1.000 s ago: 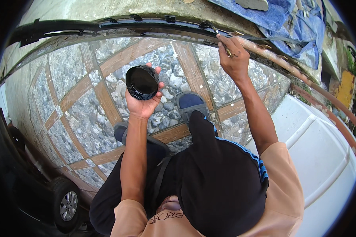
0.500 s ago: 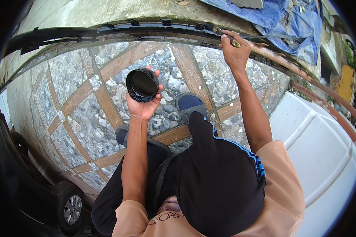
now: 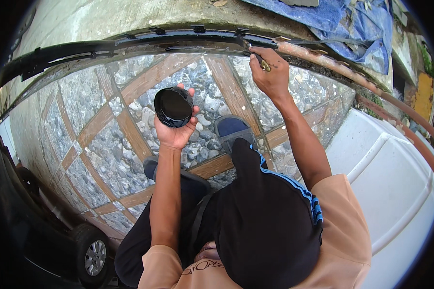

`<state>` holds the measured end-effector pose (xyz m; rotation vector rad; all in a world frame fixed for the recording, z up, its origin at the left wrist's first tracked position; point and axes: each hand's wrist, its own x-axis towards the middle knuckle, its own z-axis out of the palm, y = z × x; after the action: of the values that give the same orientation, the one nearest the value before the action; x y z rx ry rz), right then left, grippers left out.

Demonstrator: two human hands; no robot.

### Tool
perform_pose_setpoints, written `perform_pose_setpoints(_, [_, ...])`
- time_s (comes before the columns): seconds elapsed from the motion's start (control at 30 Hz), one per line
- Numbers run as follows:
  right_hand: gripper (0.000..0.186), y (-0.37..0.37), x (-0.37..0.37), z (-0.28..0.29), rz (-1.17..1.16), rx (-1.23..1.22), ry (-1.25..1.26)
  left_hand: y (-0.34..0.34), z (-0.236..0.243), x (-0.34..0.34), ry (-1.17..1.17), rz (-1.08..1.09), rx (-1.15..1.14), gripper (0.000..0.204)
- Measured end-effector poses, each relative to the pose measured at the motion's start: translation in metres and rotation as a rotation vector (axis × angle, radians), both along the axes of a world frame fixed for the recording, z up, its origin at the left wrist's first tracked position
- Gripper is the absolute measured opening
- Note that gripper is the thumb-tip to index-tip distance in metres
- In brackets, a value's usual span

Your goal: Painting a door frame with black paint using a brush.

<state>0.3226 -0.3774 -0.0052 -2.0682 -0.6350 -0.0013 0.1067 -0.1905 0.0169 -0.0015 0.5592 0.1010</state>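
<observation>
My left hand (image 3: 176, 132) is wrapped round a round cup of black paint (image 3: 174, 107), held upright above the stone floor. Farther off and to the right, my right hand (image 3: 272, 72) grips a paintbrush (image 3: 264, 64) by its handle. The brush's dark bristles touch a long metal rail (image 3: 188, 38) that curves across the far side. Left of the brush the rail is glossy black; to the right, a bare, rusty brown stretch of rail (image 3: 332, 65) runs on. Part of the handle is hidden in my fingers.
A crumpled blue tarp (image 3: 342, 29) lies beyond the rail at the far right. A large white panel (image 3: 381, 168) stands near my right elbow. To the left is a black car (image 3: 43, 231) with its wheel (image 3: 95, 257). Pebbled paving (image 3: 202, 91) with brown strips lies underfoot.
My right hand has moved left along the rail with the paintbrush. The cup in my left hand stays in nearly the same place.
</observation>
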Motion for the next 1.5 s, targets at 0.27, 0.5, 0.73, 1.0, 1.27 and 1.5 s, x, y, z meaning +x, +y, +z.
perform_pose_setpoints(0.27, [0.016,0.016,0.001,-0.018,-0.08,0.073,-0.095,0.002,-0.001,0.001,0.013,0.004,0.007,0.055])
perform_pose_setpoints(0.5, [0.016,0.019,0.005,-0.016,-0.072,0.055,-0.053,0.001,-0.003,0.004,0.019,-0.002,0.009,0.055])
perform_pose_setpoints(0.73, [0.018,0.007,0.001,-0.01,-0.164,0.139,-0.053,0.003,0.0,0.007,0.006,-0.001,0.015,0.054])
perform_pose_setpoints(1.0, [0.02,-0.006,-0.004,-0.005,0.035,-0.041,-0.055,0.0,-0.001,0.0,0.019,-0.009,0.024,0.053])
perform_pose_setpoints(1.27, [0.022,-0.01,-0.004,-0.011,-0.017,-0.04,-0.09,0.004,0.002,0.002,0.019,0.002,0.021,0.053])
perform_pose_setpoints(1.5, [0.025,-0.013,0.012,-0.006,0.034,-0.111,-0.08,0.007,0.0,0.002,0.022,-0.003,0.036,0.054])
